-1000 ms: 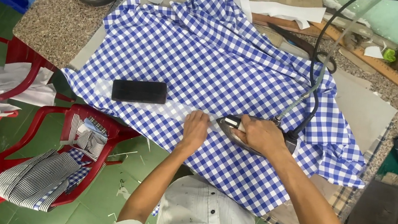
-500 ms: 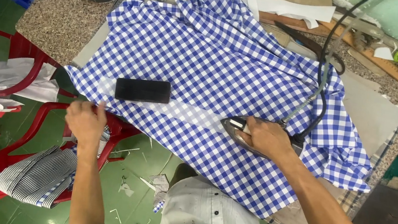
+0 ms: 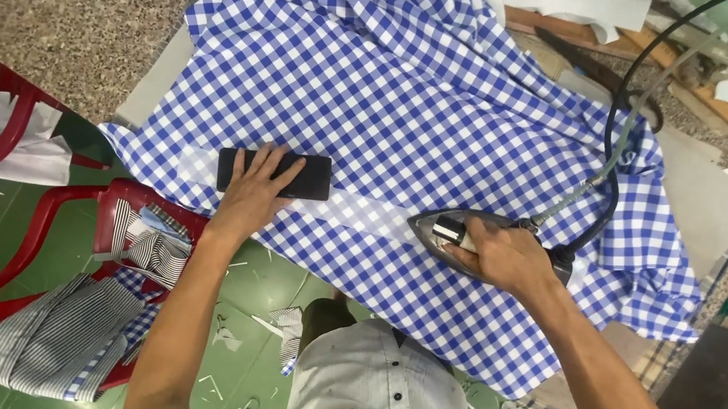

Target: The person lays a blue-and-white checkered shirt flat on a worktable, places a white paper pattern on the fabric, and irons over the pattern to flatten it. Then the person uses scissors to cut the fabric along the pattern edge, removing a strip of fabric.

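Iron [image 3: 471, 236] gripped by right hand [image 3: 506, 257] on checked shirt [image 3: 412, 118]; left hand [image 3: 257, 184] flat on black block [image 3: 316, 178].

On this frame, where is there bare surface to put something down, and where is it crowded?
Bare speckled tabletop lies left of the checked fabric; a bare grey board right of it. Crowded: the white strip, where the left hand presses a black block and the right hand grips the iron.

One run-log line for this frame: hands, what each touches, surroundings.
left hand: flat on black block | right hand: gripping iron on white strip | blue checked fabric on table | red chair below
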